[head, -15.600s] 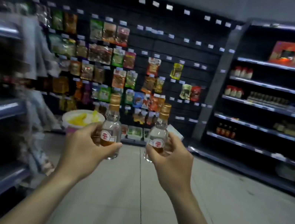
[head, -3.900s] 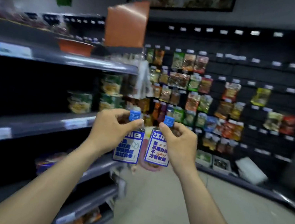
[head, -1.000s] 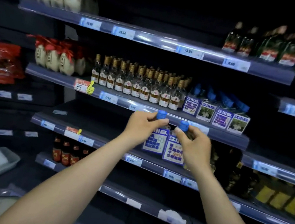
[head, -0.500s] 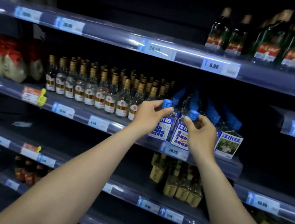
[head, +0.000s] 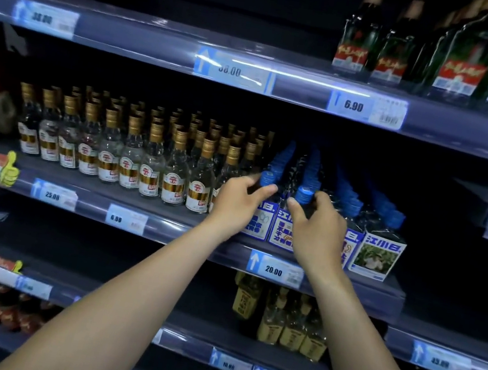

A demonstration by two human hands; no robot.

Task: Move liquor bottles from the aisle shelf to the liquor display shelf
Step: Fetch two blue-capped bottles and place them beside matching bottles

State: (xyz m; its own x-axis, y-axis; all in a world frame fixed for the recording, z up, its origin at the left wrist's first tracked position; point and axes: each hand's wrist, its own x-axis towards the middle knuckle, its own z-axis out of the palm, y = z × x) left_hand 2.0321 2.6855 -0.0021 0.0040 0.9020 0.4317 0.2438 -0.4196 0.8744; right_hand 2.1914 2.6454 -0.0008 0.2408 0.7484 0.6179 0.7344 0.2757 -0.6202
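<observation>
Two small blue-capped liquor bottles with blue and white labels stand at the front of the middle display shelf (head: 164, 229). My left hand (head: 237, 204) grips the left bottle (head: 261, 220) around its neck and cap. My right hand (head: 317, 223) grips the right bottle (head: 282, 230) the same way. Both bottles sit upright at the front of rows of the same blue-capped bottles (head: 377, 249), their bases at the shelf surface. My hands hide most of each bottle's body.
Several gold-capped clear bottles (head: 149, 165) fill the shelf to the left. Dark green bottles with red labels (head: 460, 59) stand on the upper shelf. Yellow-labelled bottles (head: 284, 324) stand on the shelf below, red-capped ones (head: 8, 310) at lower left. Price tags line every shelf edge.
Both hands have carried the two blue-capped bottles up and forward onto the middle shelf, setting them among the matching bottles. The view has moved closer to the shelf.
</observation>
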